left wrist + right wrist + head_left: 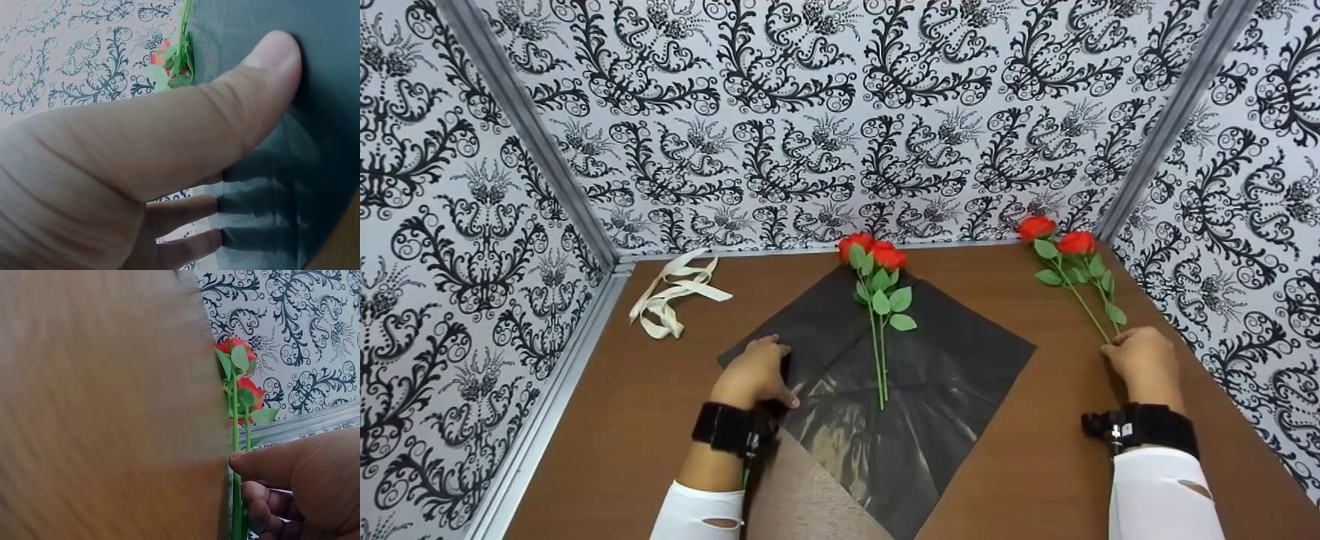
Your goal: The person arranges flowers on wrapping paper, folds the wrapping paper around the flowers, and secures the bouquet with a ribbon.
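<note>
Ideally, light pressure from the left grip (751,373), spread unclenched on the black sheet's (960,352) left corner, would avoid creases, while the right grip (1146,361), pinching two red roses (1076,242) at the desk's (1027,465) far right, should spare their leaves (1048,277).

The left hand (751,373) reaches forward, thumb spread from its fingers. The right hand (1145,361) pinches, fingers curled.

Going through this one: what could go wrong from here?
The left hand touches the black sheet; dragging it could shift the two roses lying loose on top. The right hand pinches the other two roses by their stems, below the blooms, so the heads might swing or splay if lifted.
</note>
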Demonstrator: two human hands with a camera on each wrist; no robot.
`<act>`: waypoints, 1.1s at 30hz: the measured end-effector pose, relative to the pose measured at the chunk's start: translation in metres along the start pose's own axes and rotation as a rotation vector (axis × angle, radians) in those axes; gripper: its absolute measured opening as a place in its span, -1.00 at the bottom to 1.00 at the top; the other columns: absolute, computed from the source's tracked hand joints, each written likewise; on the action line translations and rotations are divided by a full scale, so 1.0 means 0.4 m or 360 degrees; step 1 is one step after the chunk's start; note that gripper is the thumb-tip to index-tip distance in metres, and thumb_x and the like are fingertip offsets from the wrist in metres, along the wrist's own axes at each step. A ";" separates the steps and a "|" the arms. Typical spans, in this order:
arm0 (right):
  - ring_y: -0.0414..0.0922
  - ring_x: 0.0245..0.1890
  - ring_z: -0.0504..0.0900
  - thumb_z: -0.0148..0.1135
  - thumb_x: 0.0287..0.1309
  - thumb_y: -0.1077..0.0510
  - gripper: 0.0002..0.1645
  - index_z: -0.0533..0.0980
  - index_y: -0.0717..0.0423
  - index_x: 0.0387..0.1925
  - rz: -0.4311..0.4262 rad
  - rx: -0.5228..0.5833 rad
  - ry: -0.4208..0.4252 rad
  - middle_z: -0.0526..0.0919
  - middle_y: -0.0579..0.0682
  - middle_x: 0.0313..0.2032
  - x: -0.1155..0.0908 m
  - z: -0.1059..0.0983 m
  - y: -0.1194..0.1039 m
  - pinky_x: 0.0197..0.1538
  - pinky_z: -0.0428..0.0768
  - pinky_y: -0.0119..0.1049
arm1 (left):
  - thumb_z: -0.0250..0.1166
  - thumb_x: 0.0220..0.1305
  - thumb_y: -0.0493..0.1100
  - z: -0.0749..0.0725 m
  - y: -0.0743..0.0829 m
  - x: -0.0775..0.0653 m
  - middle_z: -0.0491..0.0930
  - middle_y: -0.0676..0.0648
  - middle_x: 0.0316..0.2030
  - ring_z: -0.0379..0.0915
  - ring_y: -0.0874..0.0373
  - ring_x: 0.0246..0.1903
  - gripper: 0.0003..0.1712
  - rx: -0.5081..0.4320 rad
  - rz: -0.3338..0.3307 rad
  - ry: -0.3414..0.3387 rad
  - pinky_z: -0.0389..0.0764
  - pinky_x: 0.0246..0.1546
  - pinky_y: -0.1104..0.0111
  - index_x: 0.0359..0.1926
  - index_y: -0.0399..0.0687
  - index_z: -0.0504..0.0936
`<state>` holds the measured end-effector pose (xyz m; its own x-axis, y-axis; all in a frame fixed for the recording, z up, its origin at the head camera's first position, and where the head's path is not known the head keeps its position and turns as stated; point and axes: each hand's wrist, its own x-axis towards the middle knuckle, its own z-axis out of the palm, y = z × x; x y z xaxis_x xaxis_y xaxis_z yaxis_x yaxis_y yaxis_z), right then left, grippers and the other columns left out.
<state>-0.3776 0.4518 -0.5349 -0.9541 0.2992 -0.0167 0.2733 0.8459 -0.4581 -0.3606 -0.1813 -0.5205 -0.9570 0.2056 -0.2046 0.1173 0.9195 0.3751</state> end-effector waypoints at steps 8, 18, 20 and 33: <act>0.28 -0.28 0.70 0.35 0.33 0.03 -0.65 0.75 0.28 -0.16 -0.0037 -0.0077 -0.0032 0.77 0.39 -0.11 -0.001 -0.009 -0.005 -0.25 0.62 0.15 | 0.81 -0.23 0.10 -0.004 -0.001 0.000 0.20 -0.31 0.61 0.07 -0.39 0.59 0.24 0.0004 -0.0005 -0.0007 0.33 0.50 -0.20 0.49 -0.16 0.47; 0.49 -0.06 0.62 0.09 0.38 0.05 -0.58 0.66 0.34 -0.10 0.0086 -0.0102 -0.0152 0.63 0.53 0.05 -0.002 -0.028 -0.014 -0.15 0.62 0.26 | 0.82 -0.26 0.11 0.001 -0.004 0.002 0.21 -0.31 0.60 0.08 -0.38 0.59 0.24 0.0001 0.0008 0.0002 0.35 0.49 -0.19 0.48 -0.15 0.48; 0.55 0.05 0.56 -0.01 0.40 0.06 -0.53 0.61 0.36 0.01 0.0097 -0.0092 -0.0163 0.55 0.57 0.15 -0.002 -0.035 -0.020 -0.04 0.60 0.34 | 0.82 -0.26 0.11 0.002 -0.005 0.004 0.21 -0.30 0.60 0.08 -0.38 0.59 0.24 0.0000 0.0012 0.0010 0.36 0.49 -0.18 0.48 -0.15 0.49; 0.06 -0.29 0.70 0.10 0.52 0.09 -0.39 0.39 0.47 0.37 0.0037 0.0487 -0.0254 0.54 0.51 0.17 -0.016 -0.046 -0.079 -0.19 0.72 -0.10 | 0.83 -0.27 0.10 0.005 -0.006 0.004 0.20 -0.29 0.61 0.08 -0.36 0.59 0.25 -0.0005 0.0007 0.0005 0.38 0.48 -0.16 0.49 -0.13 0.48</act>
<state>-0.3779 0.4313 -0.5040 -0.9618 0.2234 -0.1582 0.2687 0.6609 -0.7007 -0.3619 -0.1825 -0.5234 -0.9574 0.2087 -0.1997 0.1210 0.9175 0.3789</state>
